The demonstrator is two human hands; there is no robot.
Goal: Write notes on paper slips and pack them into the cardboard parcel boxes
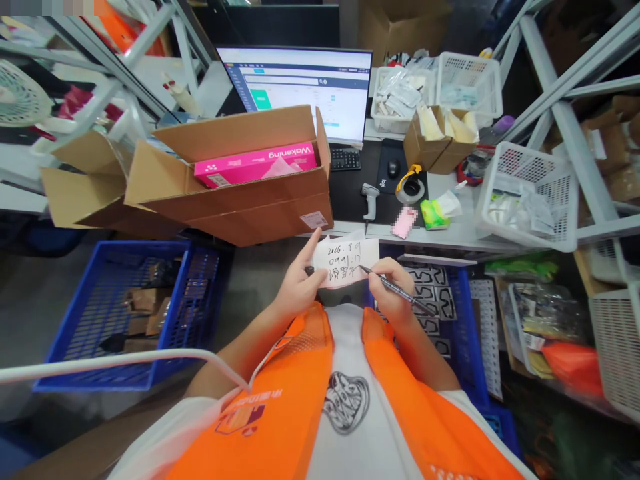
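Your right grip is pinching one pen, fingers closed on the barrel near the writing end. The pen's long axis is running obliquely: the tip is pointing leftward and slightly away from you, over the paper, while the rear end is slanting back toward your right. Whether the tip is touching the surface, you cannot tell. Your left grip is clamping one white paper slip, index finger extended. The slip is sitting before your chest, near the front edge of the tabletop, its long axis running left to right, its face bearing three handwritten lines. Farther out, the tabletop is carrying one large open carton, in which one pink box marked "Wakening" is lying. To the carton's right are resting one scanner, one tape roll, one mouse and one green packet. Behind, one lit monitor is standing, with three white baskets occupying the right. Lower down, one blue crate is standing at your left.
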